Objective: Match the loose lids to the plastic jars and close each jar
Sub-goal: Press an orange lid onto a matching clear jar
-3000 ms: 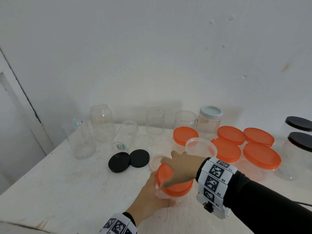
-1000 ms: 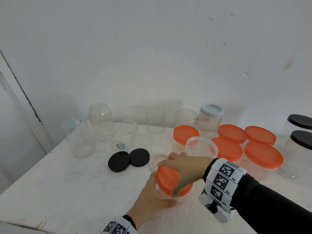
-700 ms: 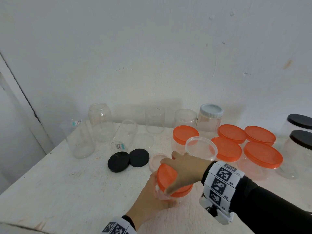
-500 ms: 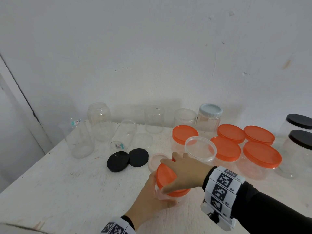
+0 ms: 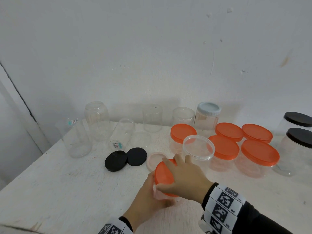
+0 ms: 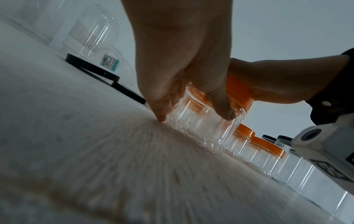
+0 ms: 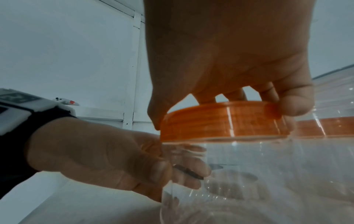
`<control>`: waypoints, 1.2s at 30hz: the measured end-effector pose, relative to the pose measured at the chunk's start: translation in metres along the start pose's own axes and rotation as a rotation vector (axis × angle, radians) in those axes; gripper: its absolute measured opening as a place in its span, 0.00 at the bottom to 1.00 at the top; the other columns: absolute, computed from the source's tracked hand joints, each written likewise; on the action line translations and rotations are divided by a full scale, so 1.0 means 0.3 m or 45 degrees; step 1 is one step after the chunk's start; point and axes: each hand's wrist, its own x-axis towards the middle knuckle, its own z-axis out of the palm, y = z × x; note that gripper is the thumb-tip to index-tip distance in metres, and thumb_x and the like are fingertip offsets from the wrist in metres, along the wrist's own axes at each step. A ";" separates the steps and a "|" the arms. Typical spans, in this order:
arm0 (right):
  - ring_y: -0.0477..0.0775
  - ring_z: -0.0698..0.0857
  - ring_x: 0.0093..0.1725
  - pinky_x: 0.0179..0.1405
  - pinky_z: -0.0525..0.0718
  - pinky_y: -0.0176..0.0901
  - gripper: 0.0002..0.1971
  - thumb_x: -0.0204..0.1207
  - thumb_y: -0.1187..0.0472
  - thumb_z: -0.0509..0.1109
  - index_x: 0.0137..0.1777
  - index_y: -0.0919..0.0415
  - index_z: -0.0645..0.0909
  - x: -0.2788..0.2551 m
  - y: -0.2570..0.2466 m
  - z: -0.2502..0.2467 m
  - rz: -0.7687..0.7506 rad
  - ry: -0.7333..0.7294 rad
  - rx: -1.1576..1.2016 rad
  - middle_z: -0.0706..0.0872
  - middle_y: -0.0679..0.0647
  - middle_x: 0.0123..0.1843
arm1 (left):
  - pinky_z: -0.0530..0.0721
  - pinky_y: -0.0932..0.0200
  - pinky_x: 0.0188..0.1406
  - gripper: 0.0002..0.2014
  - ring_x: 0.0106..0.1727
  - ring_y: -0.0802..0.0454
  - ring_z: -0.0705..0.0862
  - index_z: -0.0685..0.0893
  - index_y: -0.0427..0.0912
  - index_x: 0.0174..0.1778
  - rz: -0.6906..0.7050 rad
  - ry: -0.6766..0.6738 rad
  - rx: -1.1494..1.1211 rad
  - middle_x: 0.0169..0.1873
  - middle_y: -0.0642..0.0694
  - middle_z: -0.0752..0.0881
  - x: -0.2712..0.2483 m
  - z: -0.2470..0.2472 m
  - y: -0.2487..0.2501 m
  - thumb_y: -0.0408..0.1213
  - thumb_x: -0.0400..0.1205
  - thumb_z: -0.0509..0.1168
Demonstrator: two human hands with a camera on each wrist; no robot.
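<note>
The small clear plastic jar stands on the white painted table, near its front edge. The left hand wraps the jar wall; the right hand lies over the round orange plastic lid, fingers curled round its rim. The head view hides the jar body; the left wrist view shows thumb and fingertips clamped low on the ribbed wall. The right wrist view alone shows the lid skirt seated on the jar mouth, level. Compared with the frame three seconds earlier, the right hand has rotated on the lid, thumb now nearer the person; jar position unchanged.
</note>
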 end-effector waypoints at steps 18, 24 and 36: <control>0.52 0.57 0.75 0.72 0.63 0.48 0.48 0.61 0.22 0.45 0.82 0.40 0.49 -0.012 0.029 0.119 -0.013 0.226 0.221 0.53 0.45 0.80 | 0.71 0.69 0.66 0.31 0.68 0.70 0.73 0.72 0.64 0.68 0.153 -0.198 0.539 0.65 0.68 0.76 0.066 -0.215 0.063 0.48 0.70 0.76; 0.51 0.54 0.76 0.74 0.62 0.50 0.47 0.62 0.22 0.47 0.82 0.38 0.47 -0.004 0.029 0.126 -0.001 0.210 0.256 0.49 0.42 0.81 | 0.68 0.59 0.72 0.27 0.75 0.49 0.70 0.71 0.44 0.74 0.177 0.447 0.869 0.72 0.49 0.72 0.257 -0.429 0.131 0.42 0.79 0.70; 0.50 0.51 0.78 0.75 0.57 0.51 0.46 0.66 0.26 0.58 0.81 0.37 0.44 0.006 0.036 0.129 -0.020 0.170 0.293 0.45 0.37 0.80 | 0.73 0.44 0.65 0.43 0.69 0.32 0.72 0.52 0.39 0.80 -0.486 0.528 0.981 0.68 0.31 0.70 0.376 -0.525 0.105 0.55 0.78 0.68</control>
